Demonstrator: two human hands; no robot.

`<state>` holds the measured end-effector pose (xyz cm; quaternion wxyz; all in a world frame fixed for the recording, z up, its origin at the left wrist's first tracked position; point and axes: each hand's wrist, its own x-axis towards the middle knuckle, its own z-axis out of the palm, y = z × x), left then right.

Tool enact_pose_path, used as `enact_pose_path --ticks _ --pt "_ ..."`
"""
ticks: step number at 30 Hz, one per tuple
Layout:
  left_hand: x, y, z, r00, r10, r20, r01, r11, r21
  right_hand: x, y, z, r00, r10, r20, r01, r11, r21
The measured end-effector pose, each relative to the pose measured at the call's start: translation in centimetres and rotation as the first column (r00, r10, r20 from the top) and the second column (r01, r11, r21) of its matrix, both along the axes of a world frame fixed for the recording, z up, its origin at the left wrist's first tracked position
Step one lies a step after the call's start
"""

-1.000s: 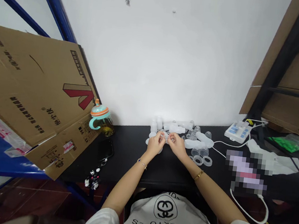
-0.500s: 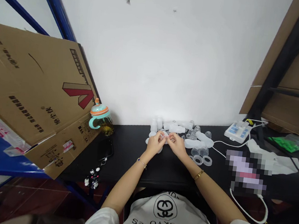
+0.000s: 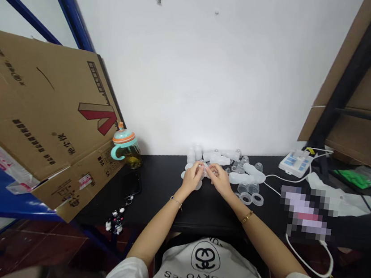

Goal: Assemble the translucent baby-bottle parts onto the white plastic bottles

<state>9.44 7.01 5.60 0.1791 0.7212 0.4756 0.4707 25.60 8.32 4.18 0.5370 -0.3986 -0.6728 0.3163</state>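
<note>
My left hand (image 3: pixel 192 177) and my right hand (image 3: pixel 219 179) meet over the black table (image 3: pixel 162 190), fingertips pinched together on a small translucent plastic part (image 3: pixel 206 171) held between them. Behind and to the right of the hands lies a heap of clear and white plastic parts (image 3: pixel 232 165), among them tubes, small cups and two flat rings (image 3: pixel 251 199).
A large cardboard box (image 3: pixel 39 116) leans over the table's left end on blue racking. A teal and orange lidded cup (image 3: pixel 124 147), a dark phone (image 3: pixel 131 185) with a beaded charm, a white device (image 3: pixel 295 162) with cables and a dark shelf frame at the right surround the work spot.
The hands stay in the same spot; the fingers have drawn slightly closer together around the small part.
</note>
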Motion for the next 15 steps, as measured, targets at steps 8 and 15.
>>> enact_pose_path --ticks 8,15 --pt "-0.1 0.2 0.2 0.996 -0.047 0.078 0.051 0.998 -0.046 0.0 1.1 -0.5 0.989 0.054 -0.136 -0.068 0.992 -0.102" --pt "-0.4 0.3 0.1 0.993 -0.056 0.103 0.06 0.997 -0.04 0.2 2.3 -1.0 0.962 0.107 -0.251 -0.149 0.977 -0.153"
